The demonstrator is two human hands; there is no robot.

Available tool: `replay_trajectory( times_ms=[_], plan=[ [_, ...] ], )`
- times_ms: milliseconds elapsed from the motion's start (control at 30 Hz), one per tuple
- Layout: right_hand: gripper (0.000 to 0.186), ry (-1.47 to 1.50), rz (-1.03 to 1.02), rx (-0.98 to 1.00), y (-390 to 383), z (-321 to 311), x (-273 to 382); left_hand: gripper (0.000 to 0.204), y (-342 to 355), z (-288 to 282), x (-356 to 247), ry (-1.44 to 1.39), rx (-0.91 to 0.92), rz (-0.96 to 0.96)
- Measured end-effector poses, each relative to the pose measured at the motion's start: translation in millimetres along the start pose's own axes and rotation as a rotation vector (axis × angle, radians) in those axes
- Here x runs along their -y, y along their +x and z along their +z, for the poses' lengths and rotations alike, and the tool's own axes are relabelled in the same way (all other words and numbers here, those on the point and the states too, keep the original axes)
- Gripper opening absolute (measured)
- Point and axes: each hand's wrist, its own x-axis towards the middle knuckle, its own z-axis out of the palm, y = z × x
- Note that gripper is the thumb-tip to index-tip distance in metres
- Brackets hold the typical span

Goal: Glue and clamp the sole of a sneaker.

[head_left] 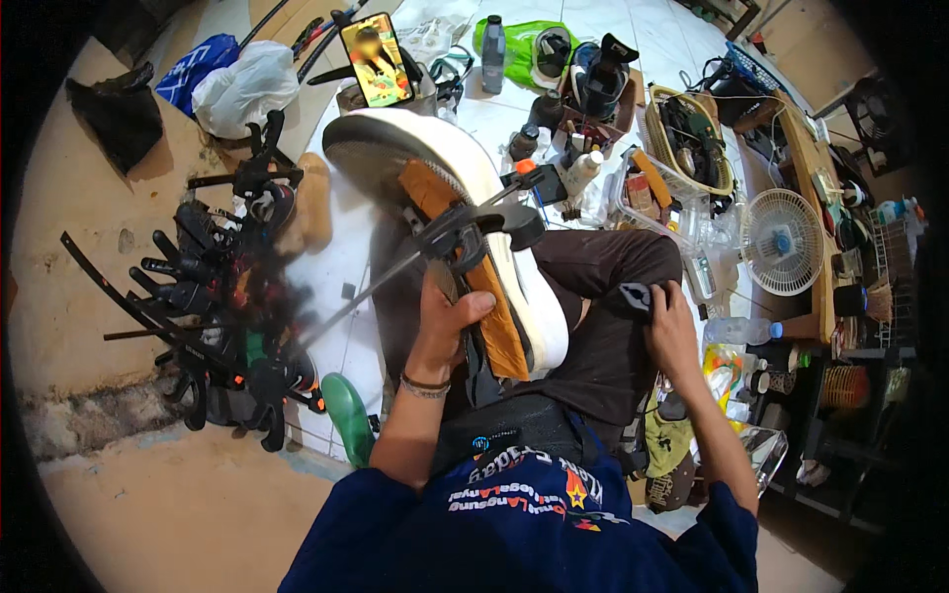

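A large white-edged shoe sole (529,296) with a dark grey surface is raised at the middle, tilted, with a brown strip (499,341) along it. A black bar clamp (465,229) crosses it, its long bar running down to the left. My left hand (450,316) is closed on this clamped assembly from below, thumb over the brown strip. Near the bent right knee, my right hand (664,316) holds a small black piece (633,299), probably plastic, with a light grey shape on it.
A pile of bar clamps (198,306) lies left. A phone (378,59) stands behind the sole, near bottles (492,54) and baskets (682,133). A white fan (781,242) and wooden bench (816,326) are right. A green sole-shaped piece (346,415) lies lower left.
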Motion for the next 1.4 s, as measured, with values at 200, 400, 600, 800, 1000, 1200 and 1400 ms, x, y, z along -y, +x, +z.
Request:
replay_trajectory(
  times_ms=[200, 400, 600, 800, 1000, 1200, 1400],
  plan=[
    [0.057, 0.436, -0.392, 0.254, 43, -120, 35, 0.066, 1, 7, 0, 0.027, -0.006, 0.077],
    [0.046, 1.003, -0.205, 0.332, 50, -137, 92, 0.062, -6, 14, 2, 0.016, -0.015, 0.059],
    [0.055, 0.602, -0.475, 0.365, 38, -137, 84, 0.064, -2, 19, 6, 0.026, -0.070, 0.006],
    [0.049, 0.715, -0.482, 0.170, 49, -138, 67, 0.059, -6, 20, 12, -0.003, -0.060, 0.046],
    [0.046, 0.469, -0.415, -0.034, 48, -114, 55, 0.061, -3, 31, 18, 0.031, -0.003, 0.012],
    [0.048, 0.158, -0.492, -0.116, 69, -161, 89, 0.060, -10, 42, 15, 0.065, -0.033, -0.024],
    [0.035, 0.001, -0.425, 0.031, 60, -185, 105, 0.058, -11, 50, 10, 0.261, -0.037, 0.086]
  ],
)
